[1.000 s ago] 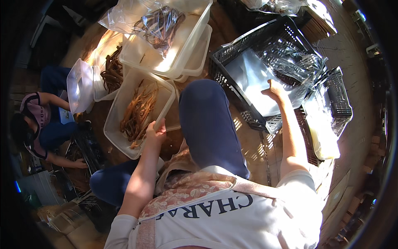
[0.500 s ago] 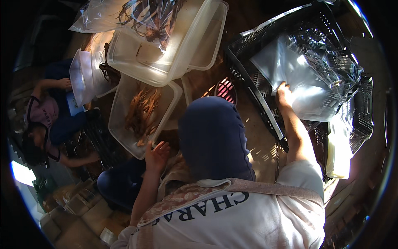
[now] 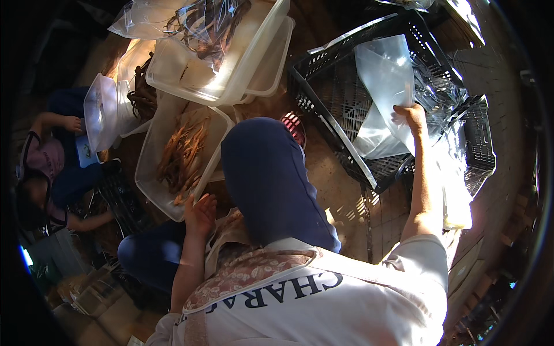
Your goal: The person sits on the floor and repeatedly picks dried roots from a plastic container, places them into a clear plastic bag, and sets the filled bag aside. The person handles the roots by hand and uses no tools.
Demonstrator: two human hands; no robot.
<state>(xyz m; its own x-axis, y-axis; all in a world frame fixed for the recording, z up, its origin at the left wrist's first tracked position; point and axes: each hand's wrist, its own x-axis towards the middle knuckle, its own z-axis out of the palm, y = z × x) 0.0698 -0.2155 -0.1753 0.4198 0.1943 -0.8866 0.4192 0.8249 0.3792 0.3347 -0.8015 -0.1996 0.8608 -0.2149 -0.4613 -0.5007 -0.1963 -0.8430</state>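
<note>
My right hand reaches over a black slatted crate, its fingers closed on the edge of a clear plastic bag. Part of the bag is folded over, and more clear plastic lies crumpled beside it. Down at the left, my left hand has its palm up and its fingers loosely bent and apart, with nothing in them. It is beside the near corner of a translucent tub. Long reddish-brown, root-like strips lie in that tub.
Stacked translucent tubs stand beyond it, topped by a clear bag of dark strips. Another person sits at far left by a whitish tub. My raised knee separates tub and crate. A red basket sits behind it.
My right hand has drawn the clear bag's edge rightward, so the bag now bends over and shows more of the crate's floor. My left hand stays by the tub. The whole view has shifted slightly.
</note>
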